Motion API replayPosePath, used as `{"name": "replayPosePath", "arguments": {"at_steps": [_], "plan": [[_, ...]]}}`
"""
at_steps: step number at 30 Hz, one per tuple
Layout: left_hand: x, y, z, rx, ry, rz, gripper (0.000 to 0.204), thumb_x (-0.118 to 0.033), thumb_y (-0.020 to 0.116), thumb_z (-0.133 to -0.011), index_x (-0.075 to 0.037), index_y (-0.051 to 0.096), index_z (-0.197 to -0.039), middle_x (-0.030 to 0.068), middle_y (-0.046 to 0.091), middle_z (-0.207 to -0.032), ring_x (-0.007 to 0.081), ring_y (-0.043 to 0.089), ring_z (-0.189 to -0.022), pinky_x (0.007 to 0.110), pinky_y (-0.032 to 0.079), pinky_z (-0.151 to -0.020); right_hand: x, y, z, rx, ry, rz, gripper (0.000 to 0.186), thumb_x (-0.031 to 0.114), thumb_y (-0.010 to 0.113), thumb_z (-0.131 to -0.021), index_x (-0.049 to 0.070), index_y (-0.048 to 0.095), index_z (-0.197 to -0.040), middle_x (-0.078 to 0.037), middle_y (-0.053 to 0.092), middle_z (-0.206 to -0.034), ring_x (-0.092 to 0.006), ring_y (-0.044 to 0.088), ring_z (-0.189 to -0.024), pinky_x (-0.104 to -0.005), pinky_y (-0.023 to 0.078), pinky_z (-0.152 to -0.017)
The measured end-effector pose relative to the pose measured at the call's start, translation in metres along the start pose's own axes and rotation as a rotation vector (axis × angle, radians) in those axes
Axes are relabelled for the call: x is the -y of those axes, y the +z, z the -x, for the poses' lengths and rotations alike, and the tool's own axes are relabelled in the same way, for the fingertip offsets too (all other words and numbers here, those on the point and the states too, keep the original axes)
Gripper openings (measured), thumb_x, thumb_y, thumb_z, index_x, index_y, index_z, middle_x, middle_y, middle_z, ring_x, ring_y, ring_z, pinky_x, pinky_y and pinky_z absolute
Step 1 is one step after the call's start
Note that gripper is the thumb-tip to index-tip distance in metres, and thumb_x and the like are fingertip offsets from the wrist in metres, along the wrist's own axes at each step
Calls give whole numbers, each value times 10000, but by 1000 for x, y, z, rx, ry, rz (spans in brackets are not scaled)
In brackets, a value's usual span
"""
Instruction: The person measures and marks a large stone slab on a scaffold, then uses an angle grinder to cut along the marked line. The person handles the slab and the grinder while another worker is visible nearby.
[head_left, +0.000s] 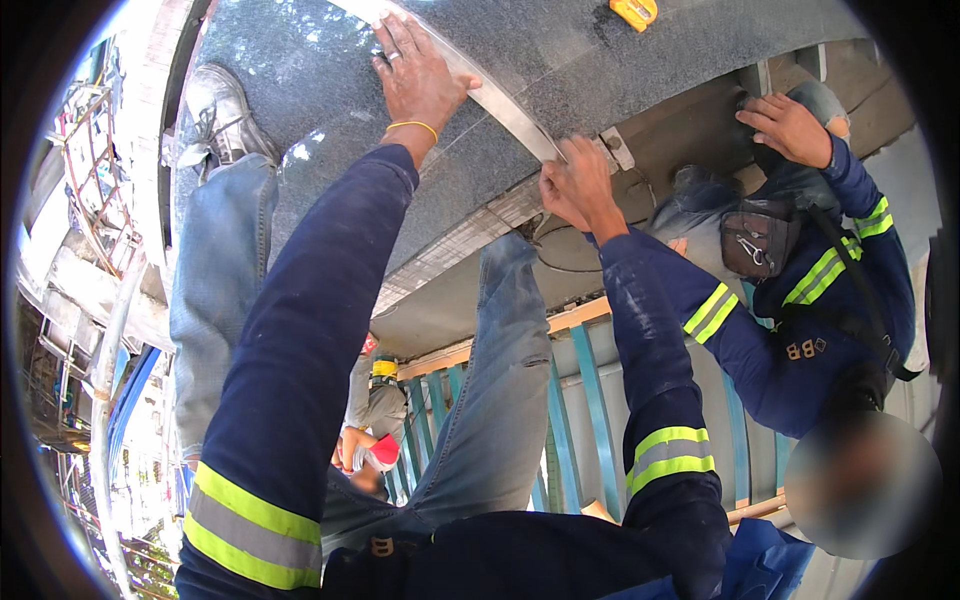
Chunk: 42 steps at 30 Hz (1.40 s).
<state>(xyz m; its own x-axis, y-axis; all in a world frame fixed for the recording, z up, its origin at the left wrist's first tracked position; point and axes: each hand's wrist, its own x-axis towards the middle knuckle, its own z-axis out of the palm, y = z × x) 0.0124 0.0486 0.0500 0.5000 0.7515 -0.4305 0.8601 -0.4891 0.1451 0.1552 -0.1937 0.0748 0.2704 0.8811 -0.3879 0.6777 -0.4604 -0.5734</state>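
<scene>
A long pale metal straightedge (505, 112) lies across the dark grey speckled panel (330, 110). My left hand (415, 85), with a ring and a yellow wristband, presses on it with fingers stretched out and thumb apart. At the straightedge's near end, by the panel's edge, my right hand (582, 190) has its fingers curled closed. What sits between those fingers, if anything, is too small to make out.
A small yellow-orange tool (635, 12) lies on the panel's far side. On the right a co-worker's hand (790, 128) is by the panel's edge; the co-worker wears a dark pouch (758, 240). My shoe (222, 112) rests on the panel. Teal bars (590, 385) stand below, near another person (372, 445).
</scene>
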Motion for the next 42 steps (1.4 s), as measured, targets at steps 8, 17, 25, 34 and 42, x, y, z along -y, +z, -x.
{"name": "replayPosePath", "arguments": {"at_steps": [8,17,25,34,42], "plan": [[-10,-6,-1,13,-43,76,1054,-435,732,-840,115,196,-1561,353,148,-1628,469,104,-1545,554,239,-1222,53,33,-122,-244,-147,-2,120,57,695,-751,38,679,-869,-136,648,-885,-349,651,-855,-459,539,-749],[-10,-21,0,84,-91,93,1204,-435,836,-744,143,160,-1556,328,94,-1649,460,54,-1554,564,224,-1227,-16,4,-8,24,-57,29,53,65,686,-798,40,661,-837,-144,632,-851,-376,636,-835,-495,510,-726],[-16,-21,-1,92,-83,81,1245,-461,851,-727,141,148,-1559,324,99,-1649,450,60,-1555,537,201,-1242,25,26,-76,-154,-81,14,58,42,676,-786,32,664,-842,-148,647,-859,-353,659,-840,-469,534,-741],[-7,-15,4,95,-97,24,1267,-498,837,-731,141,125,-1562,334,96,-1647,455,66,-1553,495,160,-1260,-7,-2,1,81,28,15,94,53,676,-770,23,656,-857,-153,648,-873,-372,647,-884,-484,527,-745],[-16,-16,1,106,-63,14,1231,-503,823,-747,149,160,-1554,333,101,-1648,455,74,-1553,497,181,-1254,39,21,-97,-69,-42,49,105,70,693,-788,32,671,-884,-149,658,-904,-348,665,-921,-468,548,-778]]}}
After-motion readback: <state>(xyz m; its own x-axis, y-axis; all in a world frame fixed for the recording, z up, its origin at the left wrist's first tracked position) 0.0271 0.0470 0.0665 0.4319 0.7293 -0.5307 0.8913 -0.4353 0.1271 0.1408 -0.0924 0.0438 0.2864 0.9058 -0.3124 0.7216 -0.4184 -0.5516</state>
